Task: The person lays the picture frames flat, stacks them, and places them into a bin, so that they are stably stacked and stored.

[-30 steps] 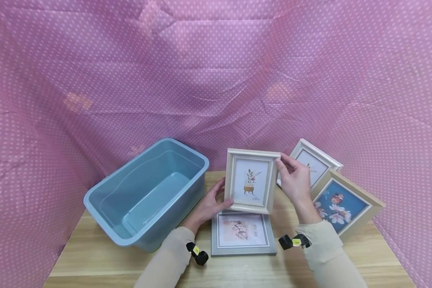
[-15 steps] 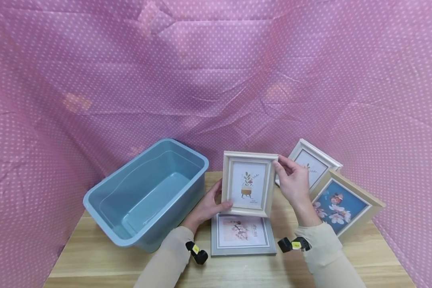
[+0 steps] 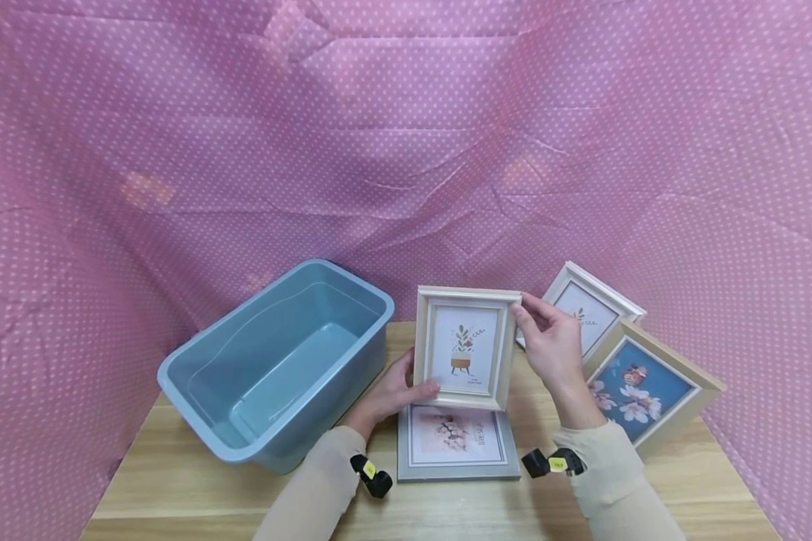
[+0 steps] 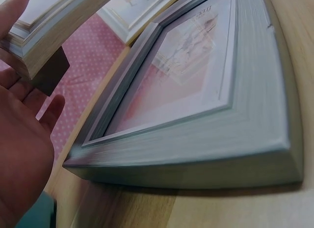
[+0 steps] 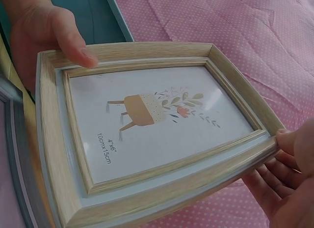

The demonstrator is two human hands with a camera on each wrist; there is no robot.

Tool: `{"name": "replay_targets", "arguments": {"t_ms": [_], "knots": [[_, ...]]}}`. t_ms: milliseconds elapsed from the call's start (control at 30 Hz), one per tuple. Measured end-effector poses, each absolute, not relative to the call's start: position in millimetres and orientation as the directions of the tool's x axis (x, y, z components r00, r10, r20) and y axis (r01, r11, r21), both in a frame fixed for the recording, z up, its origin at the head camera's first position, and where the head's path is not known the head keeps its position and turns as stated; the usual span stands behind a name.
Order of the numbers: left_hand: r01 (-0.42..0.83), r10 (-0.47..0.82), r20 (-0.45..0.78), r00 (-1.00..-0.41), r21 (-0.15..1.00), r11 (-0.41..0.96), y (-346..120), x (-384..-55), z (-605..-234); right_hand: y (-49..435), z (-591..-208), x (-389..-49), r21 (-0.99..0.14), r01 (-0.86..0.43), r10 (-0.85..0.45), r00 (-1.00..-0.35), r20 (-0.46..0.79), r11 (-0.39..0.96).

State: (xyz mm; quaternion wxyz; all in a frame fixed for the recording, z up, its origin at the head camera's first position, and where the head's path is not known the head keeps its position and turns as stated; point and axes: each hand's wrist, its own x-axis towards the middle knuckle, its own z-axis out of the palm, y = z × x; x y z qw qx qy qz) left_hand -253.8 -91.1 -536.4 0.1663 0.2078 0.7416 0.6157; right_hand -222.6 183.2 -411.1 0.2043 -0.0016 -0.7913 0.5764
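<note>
A grey-blue rectangular plastic tub (image 3: 338, 391) with rounded corners sits at 9 o'clock from the hands, its long axis slanting from 8 towards 2 o'clock; its smooth inner walls and paler floor show from above. The cream and pale-wood rectangular picture frame (image 3: 465, 349) contains a print of a leafy plant in an orange-brown pot on legs. It is raised at a tilt, face towards the head camera, with two bare hands grasping it. The left grip (image 3: 389, 387) holds its edge near 8 o'clock, thumb across the front and fingers behind; the right grip (image 3: 556, 342) pinches its corner at 2 o'clock. Below, at 6 o'clock, a grey rectangular frame (image 3: 456, 443) with a pink blossom print lies flat, apart from the raised one in the left wrist view. Past the right grip, near 3 o'clock, a tan wooden frame (image 3: 649, 398) showing pale blossoms on blue partly covers a white rectangular frame (image 3: 585, 309) towards 2 o'clock. The table (image 3: 196, 488) has light wood grain, and pink cloth (image 3: 406, 150) with white dots hangs in folds around it
</note>
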Motion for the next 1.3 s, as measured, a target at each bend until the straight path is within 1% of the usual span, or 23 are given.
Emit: {"name": "replay_targets", "arguments": {"t_ms": [200,433,933,1300], "knots": [[0.129,0.490,0.030,-0.871,0.977,0.169,-92,-253,-538,183,-413,-224,-0.917,-0.233,0.244,-0.916,0.319,0.325],[0.126,0.474,0.031,-0.880,0.977,0.170,-94,-252,-539,184,-414,-225,-0.924,-0.202,0.254,-0.923,0.291,0.326],[0.135,0.477,0.058,-0.877,0.982,0.130,-104,-252,-544,186,-417,-228,-0.936,-0.209,0.267,-0.920,0.286,0.283],[0.158,0.503,0.082,-0.860,0.981,0.111,-110,-249,-548,187,-419,-229,-0.937,-0.229,0.275,-0.913,0.301,0.263]]}}
